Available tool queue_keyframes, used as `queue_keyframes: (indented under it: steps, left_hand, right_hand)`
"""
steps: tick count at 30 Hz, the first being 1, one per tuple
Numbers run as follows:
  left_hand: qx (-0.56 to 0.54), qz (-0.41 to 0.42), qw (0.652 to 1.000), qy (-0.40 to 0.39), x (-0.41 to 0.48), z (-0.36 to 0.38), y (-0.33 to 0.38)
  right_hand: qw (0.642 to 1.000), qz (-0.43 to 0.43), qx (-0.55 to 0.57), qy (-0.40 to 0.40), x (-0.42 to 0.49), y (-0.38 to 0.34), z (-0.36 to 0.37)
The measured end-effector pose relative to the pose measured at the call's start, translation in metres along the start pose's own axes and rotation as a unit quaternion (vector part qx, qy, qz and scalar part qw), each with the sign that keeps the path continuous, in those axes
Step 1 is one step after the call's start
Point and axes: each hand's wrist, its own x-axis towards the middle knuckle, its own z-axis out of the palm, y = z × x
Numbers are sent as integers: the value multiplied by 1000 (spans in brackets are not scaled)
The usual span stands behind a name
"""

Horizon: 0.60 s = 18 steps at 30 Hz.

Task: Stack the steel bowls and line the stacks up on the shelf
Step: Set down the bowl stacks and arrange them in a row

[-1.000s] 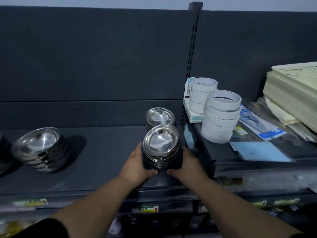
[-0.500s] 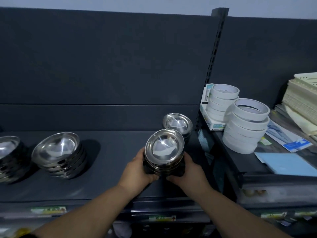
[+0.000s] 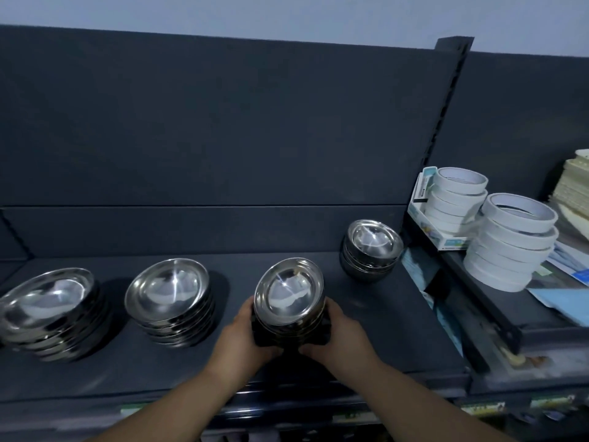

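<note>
A stack of steel bowls [image 3: 288, 295] is held between both hands near the middle of the dark shelf [image 3: 366, 330]. My left hand [image 3: 242, 336] grips its left side and my right hand [image 3: 342, 333] grips its right side, fingers curled under the base. Another small stack of bowls [image 3: 373, 247] stands behind and to the right, by the shelf upright. Two wider stacks sit to the left: one stack [image 3: 170, 295] close by and one stack [image 3: 47, 307] at the far left edge.
The neighbouring shelf on the right carries two piles of white tape rolls [image 3: 510, 237], a small box [image 3: 424, 202], papers [image 3: 561, 298] and cream trays [image 3: 573, 186]. A slotted upright [image 3: 443, 122] divides the two bays. A dark back panel closes the rear.
The stack in my hands has moved left along the shelf, away from the rear right stack. The view has swung left, bringing the two wide stacks into sight.
</note>
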Motion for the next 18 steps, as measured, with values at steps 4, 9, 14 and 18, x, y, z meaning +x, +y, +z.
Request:
queue_keyframes:
  steps: [4, 9, 14, 18]
  left_hand:
    - [-2, 16, 1000, -12, 0, -3, -2]
    - [-60, 30, 998, 20, -2, -5, 10]
    - [-61, 23, 997, 31, -2, -3, 13]
    - [-63, 11, 997, 40, -4, -2, 13]
  right_hand:
    - [1000, -1, 14, -1, -3, 2, 5]
    - [998, 1, 69, 16, 2, 5, -6]
    - [996, -26, 84, 2, 8, 6, -16]
    - [995, -45, 85, 5, 9, 8, -18]
